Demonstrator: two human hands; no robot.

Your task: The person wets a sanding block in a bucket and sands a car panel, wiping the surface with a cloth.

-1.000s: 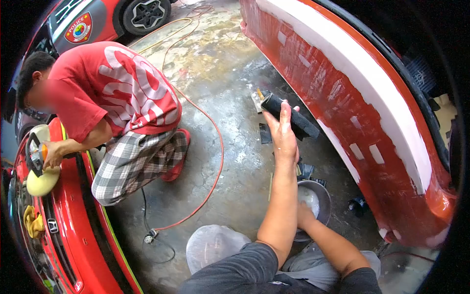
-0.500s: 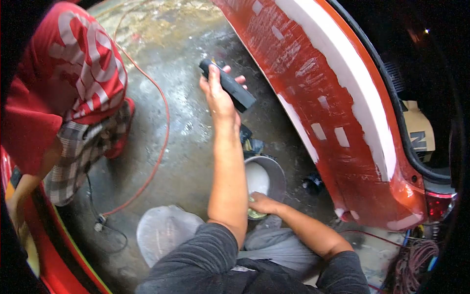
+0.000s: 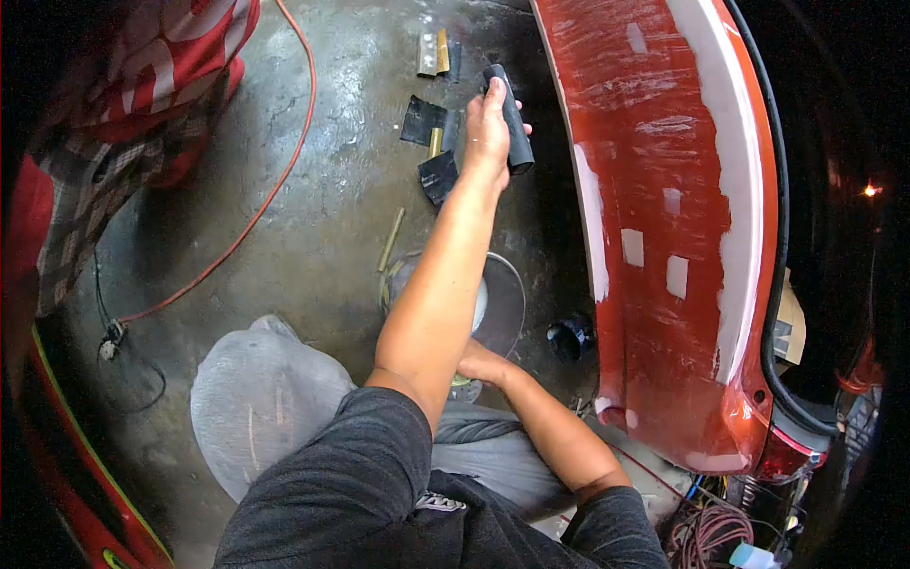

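Grips dark block (image 3: 512, 123) between twelve and one o'clock, with left hand (image 3: 486, 144) half closed around it — has right hand (image 3: 481, 362) at six o'clock of bucket (image 3: 507, 308) — cannot tell how open or holding what.

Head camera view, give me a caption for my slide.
Left hand holding a dark block, right hand by a bucket, beside a red car panel patched with white.

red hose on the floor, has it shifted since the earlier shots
No, not that I can see. The whole view has shifted, but the red hose still bends across the floor to the same plug.
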